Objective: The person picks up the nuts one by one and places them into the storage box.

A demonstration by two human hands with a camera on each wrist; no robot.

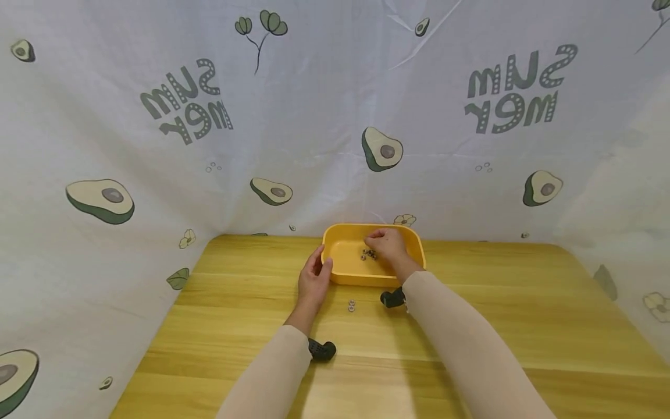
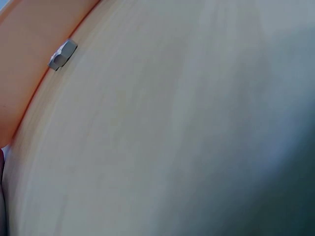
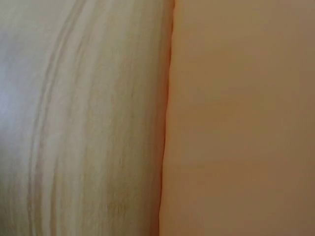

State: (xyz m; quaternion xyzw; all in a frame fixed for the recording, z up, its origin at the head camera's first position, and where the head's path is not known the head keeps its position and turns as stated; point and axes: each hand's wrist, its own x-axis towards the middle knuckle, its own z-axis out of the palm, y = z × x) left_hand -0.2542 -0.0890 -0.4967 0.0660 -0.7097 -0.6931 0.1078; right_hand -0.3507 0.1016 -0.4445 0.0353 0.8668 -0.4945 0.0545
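Observation:
A yellow plastic tray stands near the back of the table, with several small metal nuts lying loose on its floor. My left hand is at the tray's left front corner, fingers and thumb relaxed and touching its wall. Inside the tray, my right hand hangs over the nuts with its fingertips drawn together; I cannot tell whether a nut is between them. Two more nuts lie on the table in front of the tray. The left wrist view catches a hex nut against the tray wall.
The wooden table carries the tray. Behind it hangs a white curtain printed with avocados. A dark wrist mount sits below my left hand, another dark mount below my right. The right wrist view shows mostly tray wall.

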